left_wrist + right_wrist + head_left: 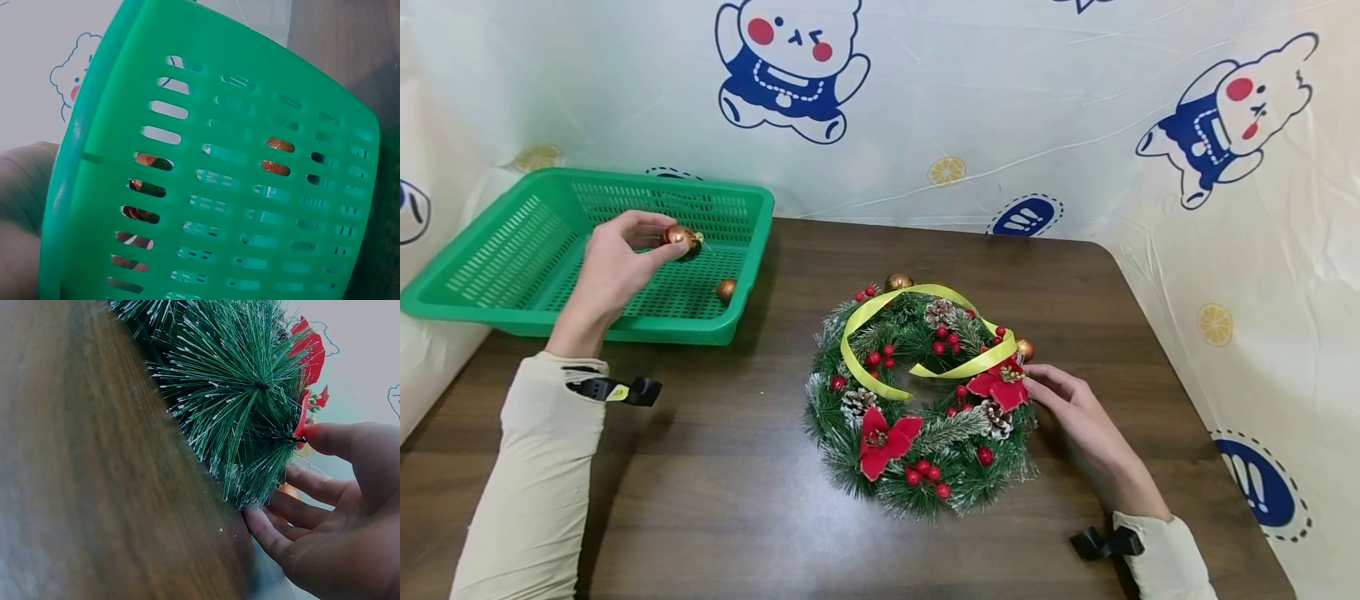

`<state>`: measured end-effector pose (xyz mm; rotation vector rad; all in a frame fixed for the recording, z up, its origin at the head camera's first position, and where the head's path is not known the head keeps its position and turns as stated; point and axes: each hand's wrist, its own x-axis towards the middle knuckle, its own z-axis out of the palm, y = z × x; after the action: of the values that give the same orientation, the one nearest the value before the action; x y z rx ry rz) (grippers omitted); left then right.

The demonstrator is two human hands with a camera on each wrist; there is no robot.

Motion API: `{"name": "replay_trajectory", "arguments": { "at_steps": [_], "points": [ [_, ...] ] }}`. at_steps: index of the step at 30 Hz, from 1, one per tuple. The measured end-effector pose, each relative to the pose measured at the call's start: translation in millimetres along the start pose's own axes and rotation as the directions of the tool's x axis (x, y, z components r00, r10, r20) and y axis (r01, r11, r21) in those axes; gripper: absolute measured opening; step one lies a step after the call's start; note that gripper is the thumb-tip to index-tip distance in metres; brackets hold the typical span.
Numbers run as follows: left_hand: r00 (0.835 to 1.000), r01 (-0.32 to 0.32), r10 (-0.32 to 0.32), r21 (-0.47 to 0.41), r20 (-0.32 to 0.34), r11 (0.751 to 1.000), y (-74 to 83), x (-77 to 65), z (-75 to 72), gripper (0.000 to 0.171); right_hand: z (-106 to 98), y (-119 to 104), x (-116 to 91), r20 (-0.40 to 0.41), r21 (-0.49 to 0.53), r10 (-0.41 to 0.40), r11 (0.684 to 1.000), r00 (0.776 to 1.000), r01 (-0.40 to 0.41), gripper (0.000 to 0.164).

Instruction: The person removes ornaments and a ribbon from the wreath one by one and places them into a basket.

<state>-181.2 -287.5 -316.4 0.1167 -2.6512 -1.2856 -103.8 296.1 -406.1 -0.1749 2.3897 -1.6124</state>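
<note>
My left hand [621, 262] pinches a shiny copper-coloured bauble [681, 242] with a gold cap, over the green plastic basket [752, 196]. Seen from the left wrist, the basket wall [206, 37] covers most of that hand, and the bauble shows only through its slots. On the table lies a green Christmas wreath [842, 450] with red flowers, berries, pinecones and frosted needles. At its right edge my right hand [1086, 425] holds the rim, thumb at a red flower [1003, 383] and fingers [269, 534] low among the needles. A yellow ribbon [861, 321] lies loosely looped over the wreath.
Another copper bauble [726, 290] rests in the basket. Two more sit at the wreath's outer edge, one bauble [898, 282] at the back and one bauble [1025, 349] at the right. Behind the brown wooden table [715, 467] hangs a white printed sheet [970, 92].
</note>
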Motion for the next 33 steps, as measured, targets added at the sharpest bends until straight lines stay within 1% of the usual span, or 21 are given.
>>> {"name": "replay_trajectory", "arguments": {
  "at_steps": [7, 14, 22, 26, 33],
  "points": [
    [1.0, 0.005, -0.005, 0.01, 0.016, 1.0, 2.7, 1.1, -1.0, 0.052, 1, -2, 0, 0.001, -0.013, 0.01, 1.0, 1.0, -0.01, 0.046],
    [0.999, -0.011, 0.01, 0.009, 0.03, 1.0, 1.2, -0.9, -2.9, 0.052, 1, -2, 1, 0.005, -0.014, -0.005, 1.0, 1.0, 0.005, 0.045],
    [0.999, -0.033, 0.033, 0.015, 0.015, 0.999, 1.2, -2.2, -2.3, 0.049, 2, -1, 1, 0.007, -0.021, 0.004, 1.0, 1.0, -0.004, 0.045],
    [0.999, -0.044, 0.044, 0.008, 0.01, 0.999, 5.8, -3.8, -2.1, 0.047, 2, -2, 1, 0.009, -0.016, -0.001, 1.0, 1.0, 0.001, 0.045],
    [0.997, -0.073, 0.073, -0.021, 0.004, 0.997, 19.5, -8.2, 1.5, 0.042, 0, 0, 1, 0.011, -0.01, -0.009, 1.0, 1.0, 0.009, 0.044]
  ]
}}
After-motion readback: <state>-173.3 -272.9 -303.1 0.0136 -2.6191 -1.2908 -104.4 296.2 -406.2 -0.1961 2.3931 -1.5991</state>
